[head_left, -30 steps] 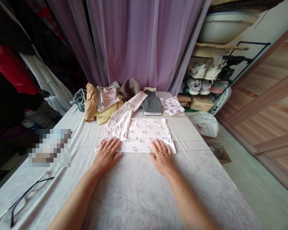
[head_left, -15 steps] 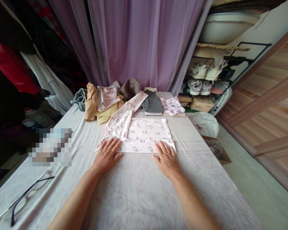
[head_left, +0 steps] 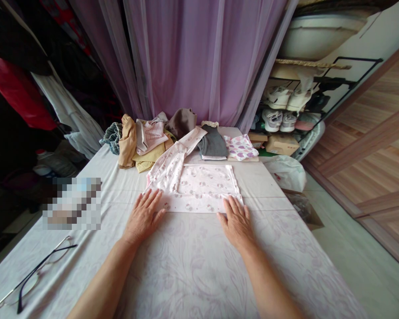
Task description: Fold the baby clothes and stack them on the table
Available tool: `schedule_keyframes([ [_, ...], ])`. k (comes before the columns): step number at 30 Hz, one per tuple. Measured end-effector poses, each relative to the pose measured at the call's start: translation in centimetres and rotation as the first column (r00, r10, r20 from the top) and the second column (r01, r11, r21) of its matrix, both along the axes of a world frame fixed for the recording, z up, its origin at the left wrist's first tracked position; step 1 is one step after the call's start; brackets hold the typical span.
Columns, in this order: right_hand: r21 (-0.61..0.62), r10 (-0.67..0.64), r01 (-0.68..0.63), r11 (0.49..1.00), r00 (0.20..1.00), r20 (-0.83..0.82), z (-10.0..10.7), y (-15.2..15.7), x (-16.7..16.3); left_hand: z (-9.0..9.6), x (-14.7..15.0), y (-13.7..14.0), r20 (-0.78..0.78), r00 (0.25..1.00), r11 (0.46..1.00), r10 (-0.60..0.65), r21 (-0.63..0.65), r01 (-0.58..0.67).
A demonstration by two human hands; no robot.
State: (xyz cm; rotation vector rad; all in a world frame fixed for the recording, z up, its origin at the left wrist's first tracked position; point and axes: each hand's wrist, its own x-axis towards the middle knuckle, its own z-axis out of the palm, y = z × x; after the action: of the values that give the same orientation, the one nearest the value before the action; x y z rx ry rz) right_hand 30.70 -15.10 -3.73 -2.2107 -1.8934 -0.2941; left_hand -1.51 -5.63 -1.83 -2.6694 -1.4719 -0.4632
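Observation:
A pale pink printed long-sleeved top (head_left: 202, 181) lies flat, partly folded, on the cloth-covered table (head_left: 193, 261). One sleeve stretches away toward the clothes at the back. My left hand (head_left: 144, 215) rests flat with fingers spread on the garment's near left corner. At the near right corner, my right hand (head_left: 236, 219) lies the same way, its fingertips on the fabric. Neither hand grips anything. Behind the top are folded dark grey trousers (head_left: 213, 142) and a folded cloth with a purple and pink heart-like print (head_left: 242, 147).
Rumpled clothes, among them tan trousers (head_left: 127, 141) and a brown garment (head_left: 182, 123), are heaped at the back left. Eyeglasses (head_left: 36, 270) lie near the left edge, below a blurred-out item (head_left: 75, 204). A purple curtain (head_left: 186, 57) hangs behind; a shoe rack (head_left: 346, 84) stands right.
Both hands have shifted slightly outward along the near edge of the top, left hand leftward and right hand rightward. The garment keeps its shape, and the view has moved a little.

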Motion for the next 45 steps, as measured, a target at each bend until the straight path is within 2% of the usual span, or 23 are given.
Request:
schedule_keyframes([
  [3,-0.001,0.005,-0.005,1.0,1.0,-0.005,0.0,0.0,0.0,-0.1,-0.3,0.1,-0.032,0.997,0.997,0.067,-0.024,-0.068],
  [7,-0.004,0.004,-0.004,1.0,1.0,-0.003,0.1,0.0,0.0,0.0,-0.3,0.3,-0.107,0.994,0.994,0.024,-0.1,-0.035],
  [12,-0.008,0.005,-0.005,1.0,1.0,0.007,0.2,0.0,0.0,0.5,-0.2,0.4,-0.116,0.993,0.99,0.006,-0.141,-0.022],
  [19,-0.007,-0.001,0.001,1.0,1.0,-0.001,0.2,0.0,-0.1,0.4,-0.1,0.1,-0.076,0.997,0.995,0.024,-0.1,-0.032],
  [23,-0.003,0.006,-0.006,1.0,1.0,-0.004,0.2,0.0,-0.1,-0.1,-0.1,0.1,-0.044,0.998,0.999,-0.037,-0.041,0.035],
  [27,0.004,0.01,-0.01,1.0,1.0,-0.008,0.2,0.0,-0.1,-0.4,0.0,0.2,-0.022,0.992,0.991,-0.122,-0.059,0.121],
  [33,-0.015,-0.001,0.001,1.0,1.0,-0.001,0.2,0.1,-0.1,-0.4,0.0,0.3,-0.043,0.991,0.988,-0.127,-0.095,0.122],
  [39,0.019,0.01,-0.01,1.0,1.0,-0.001,0.1,0.0,-0.1,-0.1,0.1,0.1,-0.054,0.99,0.988,-0.132,-0.085,0.127],
  [45,0.03,0.051,-0.051,0.998,0.999,0.001,0.5,-0.2,-0.5,-0.1,0.4,-0.2,-0.05,0.976,0.973,-0.212,-0.101,0.206],
])
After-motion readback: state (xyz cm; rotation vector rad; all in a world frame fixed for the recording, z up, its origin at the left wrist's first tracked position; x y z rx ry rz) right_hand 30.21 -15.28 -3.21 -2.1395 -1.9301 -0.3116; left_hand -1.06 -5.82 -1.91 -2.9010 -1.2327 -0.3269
